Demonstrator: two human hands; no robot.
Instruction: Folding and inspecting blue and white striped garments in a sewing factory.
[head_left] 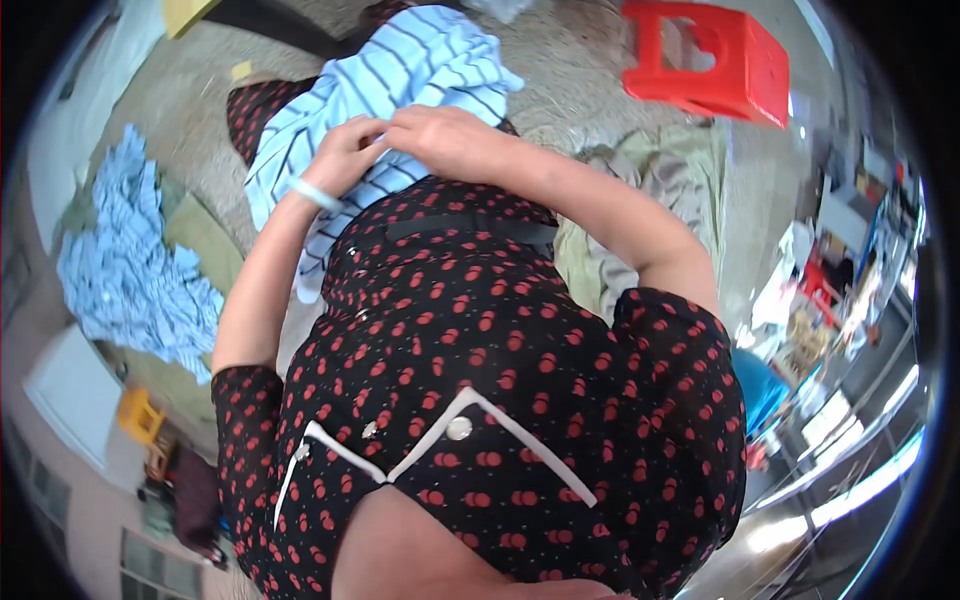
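A light blue striped garment (420, 70) lies across my lap, over my black dress with red dots. My left hand (345, 155), a pale band on its wrist, is closed on the cloth near its lower edge. My right hand (450, 135) pinches the same fabric just beside it, fingers touching the left hand's. What lies between the fingertips is too small to tell.
A heap of similar blue striped garments (135, 270) lies on the floor at my left. A red plastic stool (715, 65) stands at upper right. Grey-green cloth (660, 180) is piled at my right side. A small yellow stool (140, 415) stands at lower left.
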